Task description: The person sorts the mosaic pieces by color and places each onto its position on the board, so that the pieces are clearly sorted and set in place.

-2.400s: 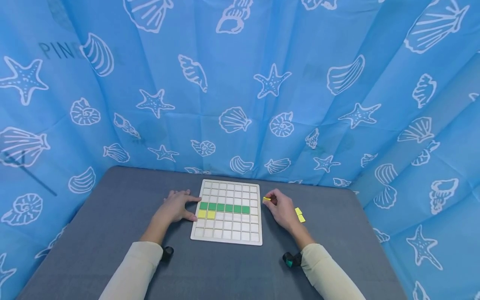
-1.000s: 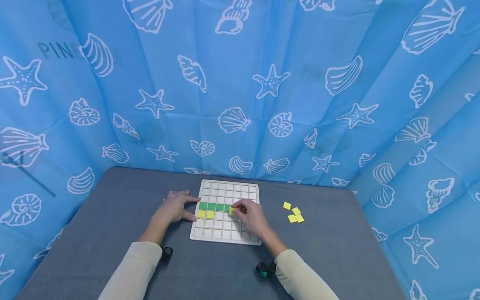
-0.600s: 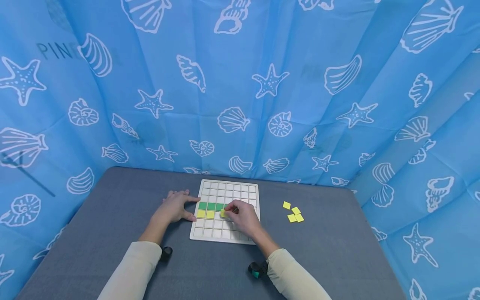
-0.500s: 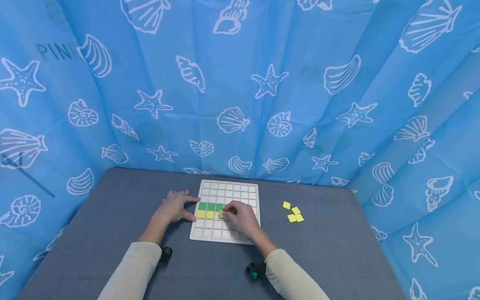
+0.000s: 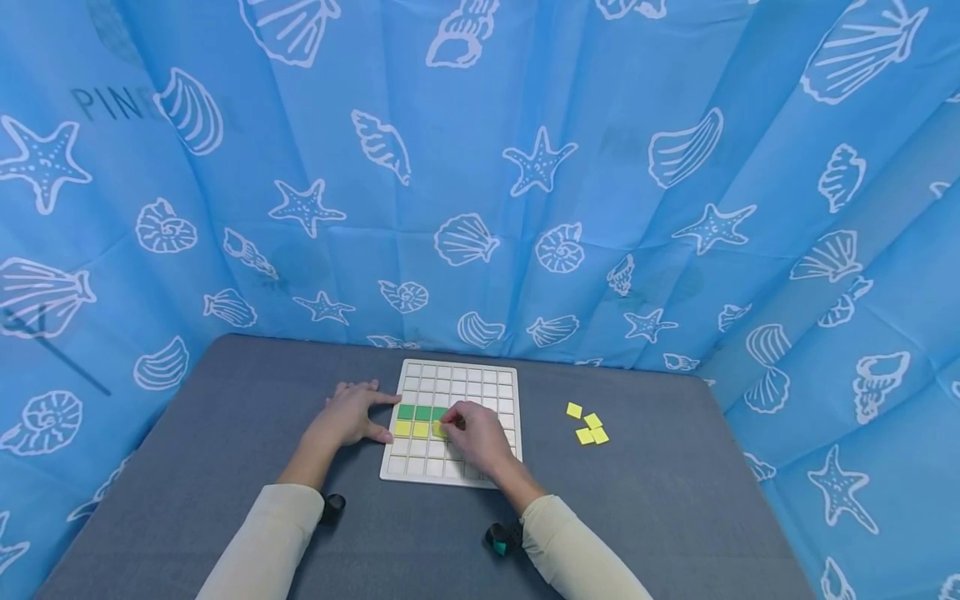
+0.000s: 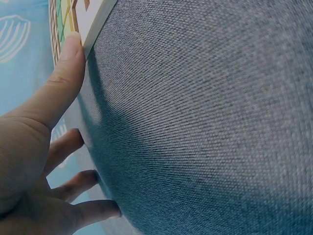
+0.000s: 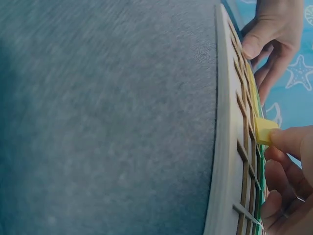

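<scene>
A white grid board (image 5: 450, 471) lies on the grey table, with a row of green tiles (image 5: 423, 412) and two yellow tiles (image 5: 412, 428) in the row below. My right hand (image 5: 480, 437) pinches another yellow tile (image 7: 264, 130) between thumb and fingers; it is tilted over the third cell of the yellow row. Part of the green row is hidden under that hand. At the board's left edge my left hand (image 5: 349, 414) rests with fingers spread, its thumb (image 6: 71, 54) touching the rim.
Several loose yellow tiles (image 5: 588, 425) lie on the table (image 5: 660, 492) right of the board. Behind the table hangs a blue curtain (image 5: 480, 167) with white shell prints. Each wrist wears a black camera (image 5: 504, 538).
From right of the board, my right hand has carried the yellow tile leftward across it to the cell beside the two yellow tiles. My left hand has stayed in place.
</scene>
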Demonstrator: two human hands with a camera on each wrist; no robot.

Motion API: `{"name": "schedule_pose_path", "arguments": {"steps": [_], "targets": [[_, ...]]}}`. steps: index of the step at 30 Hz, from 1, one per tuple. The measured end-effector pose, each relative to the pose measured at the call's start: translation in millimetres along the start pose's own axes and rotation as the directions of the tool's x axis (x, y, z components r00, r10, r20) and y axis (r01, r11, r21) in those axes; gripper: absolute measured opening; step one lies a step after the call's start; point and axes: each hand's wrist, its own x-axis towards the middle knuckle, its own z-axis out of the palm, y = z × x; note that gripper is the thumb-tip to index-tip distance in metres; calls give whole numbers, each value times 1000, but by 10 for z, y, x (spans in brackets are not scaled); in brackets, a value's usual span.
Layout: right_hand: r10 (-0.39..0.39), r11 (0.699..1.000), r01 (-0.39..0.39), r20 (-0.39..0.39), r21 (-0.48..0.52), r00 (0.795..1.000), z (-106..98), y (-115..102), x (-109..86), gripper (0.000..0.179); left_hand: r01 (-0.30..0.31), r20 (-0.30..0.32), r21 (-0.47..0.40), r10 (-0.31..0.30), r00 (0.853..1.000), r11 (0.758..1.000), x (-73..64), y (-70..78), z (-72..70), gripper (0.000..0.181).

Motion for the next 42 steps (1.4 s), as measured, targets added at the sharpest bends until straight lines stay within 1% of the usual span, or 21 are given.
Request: {"name": "schedule_pose_path", "arguments": {"steps": [6,10,13,16,19,26,28,31,34,38,42], "targets": [[-77,990,77,4,-120,997,16,1,1,4,13,-2,5,-13,1000,1000,-1,1,3,77],[-137,973,132,-16,-191,990,18,-29,-5,5,12,-4,4,-12,1000,1000,-15,-2,4,77],[-166,959,156,-23,-235,986,19,-45,-10,6,9,-6,4,-9,1000,1000,-21,-5,9,77],[-170,953,161,-15,-255,985,13,-44,-11,9,9,-7,5,-9,1000,1000,-18,-7,16,77],[-194,944,188,3,-271,981,-4,-43,-17,12,10,-8,1,-10,1000,1000,-18,-9,14,77],[-279,920,276,30,-278,960,-36,-23,-73,13,1,-9,-13,-2,1000,1000,-19,6,-2,76],[-302,907,296,26,-298,953,-38,-11,-87,15,-2,-12,-10,2,1000,1000,-21,6,3,76],[-330,880,315,20,-356,944,-41,10,-99,20,-1,-13,-2,1,1000,1000,-21,2,13,76],[-318,868,296,13,-399,948,-64,14,-103,29,-2,-16,6,3,1000,1000,-23,-3,14,76],[-249,878,231,12,-419,968,-119,-2,-108,45,-5,-24,1,5,1000,1000,-23,5,7,76],[-208,871,198,28,-450,978,-155,20,-121,55,-1,-24,-3,1,1000,1000,-30,12,18,75]]}}
